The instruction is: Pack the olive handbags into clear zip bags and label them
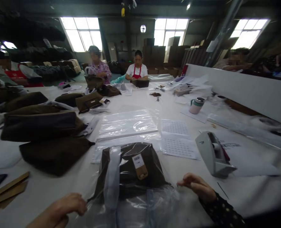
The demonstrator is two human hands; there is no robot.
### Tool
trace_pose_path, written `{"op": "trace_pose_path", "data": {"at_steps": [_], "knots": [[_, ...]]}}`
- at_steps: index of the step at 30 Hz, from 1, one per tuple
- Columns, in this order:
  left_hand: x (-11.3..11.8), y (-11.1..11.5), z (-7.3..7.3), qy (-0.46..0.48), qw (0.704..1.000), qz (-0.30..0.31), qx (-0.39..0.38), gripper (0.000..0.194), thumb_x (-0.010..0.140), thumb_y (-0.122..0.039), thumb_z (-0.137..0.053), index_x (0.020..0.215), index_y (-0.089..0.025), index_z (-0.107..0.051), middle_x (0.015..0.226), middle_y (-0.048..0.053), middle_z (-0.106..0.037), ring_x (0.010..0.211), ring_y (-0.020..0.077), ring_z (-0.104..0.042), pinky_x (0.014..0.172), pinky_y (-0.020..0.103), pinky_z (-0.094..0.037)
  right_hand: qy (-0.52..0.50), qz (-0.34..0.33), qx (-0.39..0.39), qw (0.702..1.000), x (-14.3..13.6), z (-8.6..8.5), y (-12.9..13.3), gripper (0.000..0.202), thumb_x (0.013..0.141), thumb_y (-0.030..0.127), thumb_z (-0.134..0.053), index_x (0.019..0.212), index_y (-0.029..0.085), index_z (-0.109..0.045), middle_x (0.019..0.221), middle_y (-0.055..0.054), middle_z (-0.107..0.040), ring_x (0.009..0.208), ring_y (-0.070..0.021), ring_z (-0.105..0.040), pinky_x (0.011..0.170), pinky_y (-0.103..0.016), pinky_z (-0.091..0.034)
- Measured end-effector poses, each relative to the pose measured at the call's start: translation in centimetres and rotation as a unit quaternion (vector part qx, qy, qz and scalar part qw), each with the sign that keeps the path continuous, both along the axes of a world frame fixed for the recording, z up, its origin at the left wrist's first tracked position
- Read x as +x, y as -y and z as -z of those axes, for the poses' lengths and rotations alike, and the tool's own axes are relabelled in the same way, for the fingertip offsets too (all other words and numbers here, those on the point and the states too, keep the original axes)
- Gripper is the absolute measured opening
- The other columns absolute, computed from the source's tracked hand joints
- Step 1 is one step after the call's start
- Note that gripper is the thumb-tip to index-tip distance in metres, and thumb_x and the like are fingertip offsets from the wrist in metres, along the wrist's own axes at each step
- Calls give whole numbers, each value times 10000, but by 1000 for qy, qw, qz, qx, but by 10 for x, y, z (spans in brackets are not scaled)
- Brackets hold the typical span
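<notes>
A dark olive fabric bag lies in front of me inside a clear plastic bag. A white and brown paper tag shows on it, and a pale strip runs down its left part. My left hand is at the plastic's left edge, fingers curled and closed on it as far as I can see. To the right of the plastic is my right hand, its thumb and fingertips pinched together. Whatever lies between those fingertips is too small to make out.
Flat plastic bags and a printed sheet lie beyond. A tape dispenser and a lidded mug stand to the right. More dark bags pile up at left, near brown cards. Several people work around the table.
</notes>
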State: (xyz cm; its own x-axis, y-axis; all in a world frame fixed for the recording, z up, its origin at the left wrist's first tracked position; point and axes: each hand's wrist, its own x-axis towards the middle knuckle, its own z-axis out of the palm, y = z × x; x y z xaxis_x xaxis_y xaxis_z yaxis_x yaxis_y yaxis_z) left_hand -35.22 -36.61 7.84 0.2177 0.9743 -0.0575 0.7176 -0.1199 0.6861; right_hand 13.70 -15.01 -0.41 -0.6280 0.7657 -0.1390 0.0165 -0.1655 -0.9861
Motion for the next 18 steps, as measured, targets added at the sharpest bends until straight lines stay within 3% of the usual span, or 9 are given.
{"op": "trace_pose_path", "data": {"at_steps": [2,4,6,7,9,13,15,18], "knots": [[20,-45,-34,17,1000,-3,-4,287,715,-185,-444,830,-279,-690,844,28,-691,769,219,-609,718,280,-476,46,147,55,987,15,2,-22,290,670,463,-654,763,188,-641,779,-83,-690,801,-249,-640,802,-420,-489],[58,-101,-63,15,1000,0,-3,283,738,-180,-437,853,-259,-683,835,31,-678,767,201,-603,709,260,-462,118,235,129,956,21,5,-47,278,642,445,-676,736,184,-655,783,-86,-688,794,-240,-636,784,-398,-505],[106,-163,-77,26,999,14,24,261,735,-191,-454,848,-245,-683,817,24,-674,766,190,-600,716,258,-454,175,278,186,926,21,11,-70,299,635,450,-662,776,186,-664,821,-82,-687,817,-243,-633,798,-403,-506],[130,-194,-77,41,998,25,34,260,736,-187,-458,856,-241,-682,831,21,-676,780,188,-601,737,265,-452,201,304,212,907,21,14,-78,305,650,450,-639,808,191,-662,842,-77,-685,821,-242,-633,803,-409,-505],[176,-254,-65,81,996,34,30,255,725,-181,-473,860,-233,-682,832,20,-683,777,186,-607,762,281,-450,249,354,253,865,24,21,-90,314,697,440,-578,884,196,-644,926,-77,-672,818,-236,-634,792,-410,-512],[244,-347,-12,110,989,-76,-70,389,659,-205,-587,1044,-158,-608,1050,96,-643,911,227,-603,850,307,-426,326,407,336,784,43,41,-94,338,791,347,-428,1034,174,-587,1113,-107,-610,897,-236,-623,813,-398,-511],[265,-372,16,92,983,-125,-101,520,644,-209,-609,1144,-95,-518,1166,182,-565,1065,289,-536,921,356,-375,377,383,381,753,51,52,-90,377,790,283,-396,1109,154,-552,1165,-122,-580,1015,-254,-579,880,-412,-480],[282,-386,47,71,969,-187,-146,661,610,-206,-647,1203,-35,-410,1275,288,-415,1209,376,-388,988,446,-281,438,347,408,722,49,64,-85,460,770,197,-376,1218,139,-467,1270,-131,-494,1164,-258,-473,953,-415,-432]]}}
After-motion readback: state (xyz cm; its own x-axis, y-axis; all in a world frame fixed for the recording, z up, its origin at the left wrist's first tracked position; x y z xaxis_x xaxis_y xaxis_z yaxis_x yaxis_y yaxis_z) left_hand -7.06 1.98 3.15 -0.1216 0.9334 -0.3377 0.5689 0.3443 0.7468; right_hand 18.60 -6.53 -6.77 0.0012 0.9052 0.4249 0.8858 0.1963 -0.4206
